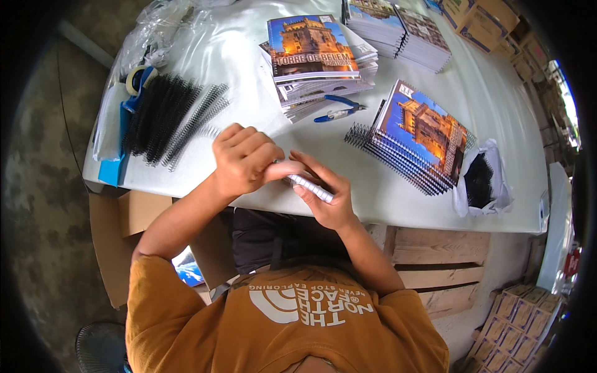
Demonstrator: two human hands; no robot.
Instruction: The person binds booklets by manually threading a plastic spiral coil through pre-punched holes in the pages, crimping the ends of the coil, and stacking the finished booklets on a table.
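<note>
My right hand [329, 198] grips a white-paged notebook [311, 188], seen edge-on just over the table's front edge. Beside it my left hand [244, 160] is closed, its fingers curled and its thumb side against the notebook's end. What those fingers hold is hidden. To the left of this hand lie many black spiral binding coils [158, 118] in a pile. Blue-handled pliers [339, 110] rest beyond my hands. On the right sits a stack of spiral notebooks [423, 133] with a lit stone tower on the cover.
Another notebook pile [311, 46] stands at the back middle, with more bound stacks [404, 40] behind it. A white bag [482, 180] with black coils sits front right. A tape roll [134, 81] on a blue holder lies left. Below is an open cardboard box [109, 248].
</note>
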